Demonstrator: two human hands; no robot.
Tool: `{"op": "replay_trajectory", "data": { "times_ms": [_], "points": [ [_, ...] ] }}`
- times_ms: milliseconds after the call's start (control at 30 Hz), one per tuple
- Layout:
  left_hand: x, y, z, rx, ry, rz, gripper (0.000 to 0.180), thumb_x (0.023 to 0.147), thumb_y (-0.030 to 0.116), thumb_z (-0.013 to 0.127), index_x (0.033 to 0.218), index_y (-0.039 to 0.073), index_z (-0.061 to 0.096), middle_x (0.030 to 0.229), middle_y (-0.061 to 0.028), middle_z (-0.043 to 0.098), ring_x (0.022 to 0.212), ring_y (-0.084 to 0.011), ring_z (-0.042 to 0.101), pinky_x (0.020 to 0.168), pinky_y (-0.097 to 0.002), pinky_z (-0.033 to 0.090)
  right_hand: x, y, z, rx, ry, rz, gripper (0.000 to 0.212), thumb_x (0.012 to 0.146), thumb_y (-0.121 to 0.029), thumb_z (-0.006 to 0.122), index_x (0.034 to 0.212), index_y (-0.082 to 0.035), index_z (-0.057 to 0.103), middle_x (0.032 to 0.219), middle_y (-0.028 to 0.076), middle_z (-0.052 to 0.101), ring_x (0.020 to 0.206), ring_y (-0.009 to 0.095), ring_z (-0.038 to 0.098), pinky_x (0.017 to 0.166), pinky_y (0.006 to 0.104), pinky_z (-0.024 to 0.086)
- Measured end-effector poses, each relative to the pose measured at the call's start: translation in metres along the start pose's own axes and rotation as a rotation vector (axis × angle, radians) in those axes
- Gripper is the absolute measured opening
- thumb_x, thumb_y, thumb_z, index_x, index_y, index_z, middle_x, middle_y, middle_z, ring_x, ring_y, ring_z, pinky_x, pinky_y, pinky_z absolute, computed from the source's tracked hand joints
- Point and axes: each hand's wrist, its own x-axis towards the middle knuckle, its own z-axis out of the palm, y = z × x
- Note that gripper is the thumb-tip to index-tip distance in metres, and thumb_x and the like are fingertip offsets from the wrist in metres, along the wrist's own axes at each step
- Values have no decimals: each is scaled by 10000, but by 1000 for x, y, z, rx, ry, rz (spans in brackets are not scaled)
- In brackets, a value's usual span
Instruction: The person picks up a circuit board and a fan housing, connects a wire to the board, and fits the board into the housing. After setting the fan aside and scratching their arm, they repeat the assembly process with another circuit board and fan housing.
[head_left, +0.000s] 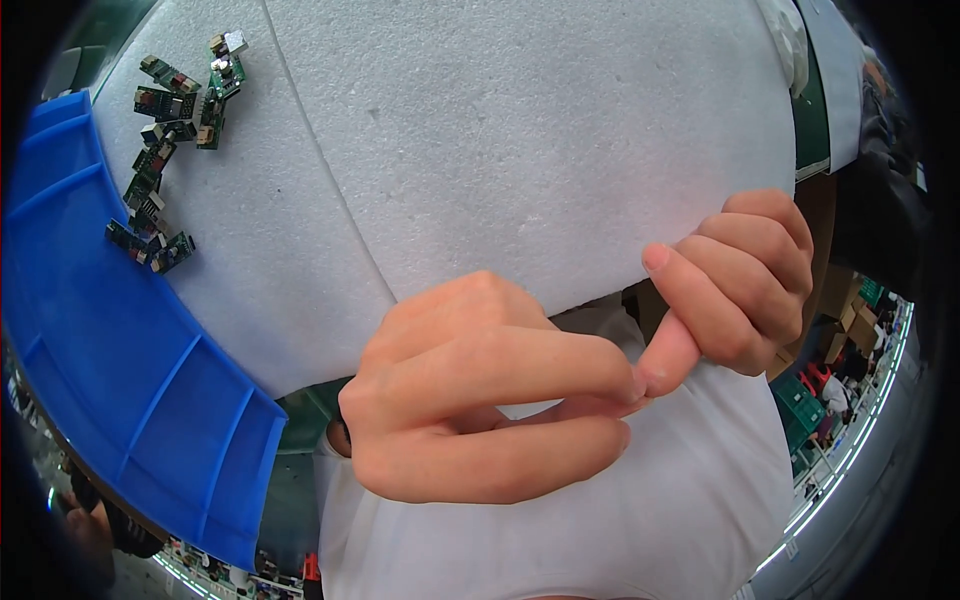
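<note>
The left hand (460,375), in the head view, is bent in front of the tabletop's near edge, its long fingers pointing right and their tips drawn together against the tip of a downward-pointing digit of the right hand (745,285). The right hand's other fingers are curled in, by the tabletop's near right corner. Whether anything small is pinched where the two hands meet, I cannot tell.

The circuit boards (158,160), small and green with metal and dark components, lie well apart from both hands, in a loose, branching cluster by the left edge of the tabletop (520,140), towards its far left corner. Several touch or overlap. The tabletop has a white foam surface, crossed by a thin seam running from the far edge to the near edge.

A blue plastic tray (130,370) with raised ribs runs along the tabletop's left edge; the lowest boards appear right at its rim. At the far right corner is a crumpled white plastic bag (786,45). Below the hands is the wearer's white shirt (560,530). Beyond the right edge are cardboard boxes (850,320), green crates (798,408) and another person in dark clothing (885,130).
</note>
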Motion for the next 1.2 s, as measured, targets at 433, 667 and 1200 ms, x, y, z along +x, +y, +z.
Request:
{"op": "replay_trajectory", "data": {
  "times_ms": [433,667,1200],
  "points": [
    [-1,-2,5,40,46,65,217,776,-31,794,930,86,695,1059,-149,691,664,-129,536,531,-243,370,-1,0,1,10,-5,0,588,1003,-590,443,959,-26,603,768,43,603,630,164,524,497,290,387],
    [-4,0,6,87,58,66,238,753,-29,814,919,94,696,1050,-124,692,681,-132,538,542,-249,380,-2,1,5,24,0,-16,589,1014,-586,426,955,-27,601,765,42,598,630,163,521,493,288,385],
    [-2,1,2,77,17,24,226,773,-13,802,928,91,675,1051,-130,699,668,-130,548,522,-246,382,-1,1,1,4,-5,-9,597,1018,-586,417,955,-21,601,755,41,593,631,160,523,489,284,380]
  ]
}}
